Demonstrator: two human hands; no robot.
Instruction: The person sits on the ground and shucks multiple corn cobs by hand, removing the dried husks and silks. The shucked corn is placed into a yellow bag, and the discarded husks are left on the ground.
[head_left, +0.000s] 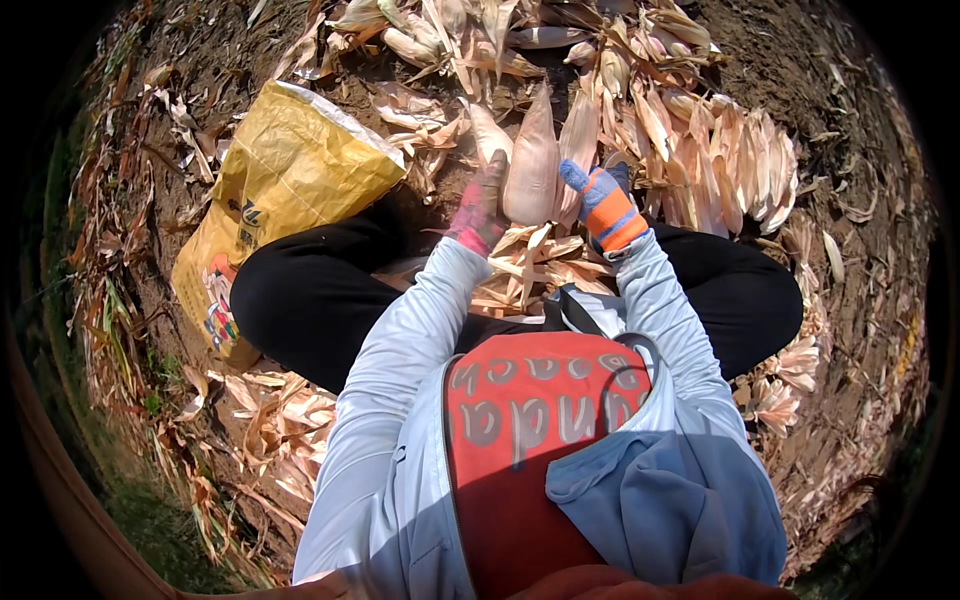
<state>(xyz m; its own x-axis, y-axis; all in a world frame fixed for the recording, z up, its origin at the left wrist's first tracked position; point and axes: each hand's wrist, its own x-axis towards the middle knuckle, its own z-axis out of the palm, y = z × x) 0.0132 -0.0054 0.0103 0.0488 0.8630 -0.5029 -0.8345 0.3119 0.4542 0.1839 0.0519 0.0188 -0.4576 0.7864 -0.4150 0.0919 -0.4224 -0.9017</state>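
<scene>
My left hand (481, 208), in a worn pink and brown glove, cups the left side of an upright corn ear (531, 169) in its pale husk. Part of that hand is hidden against the ear. My right hand (606, 204) wears a blue and orange glove and is beside a second husked-over ear (580, 142), its thumb raised towards the ears. A small greyish rounded tip (616, 159) shows by its far fingers; I cannot tell what it is. Another pale ear (489, 135) lies just beyond my left fingertips. Loose dry husks (536, 266) lie below the ears, between my legs.
A yellow woven sack (292, 165) with a white rim lies on the left, against my bent knee (307, 300). Piled corn in husks (457, 37) fills the far side, and a row of ears (720, 165) curves to the right. Bare soil (840, 135) carries scattered husks.
</scene>
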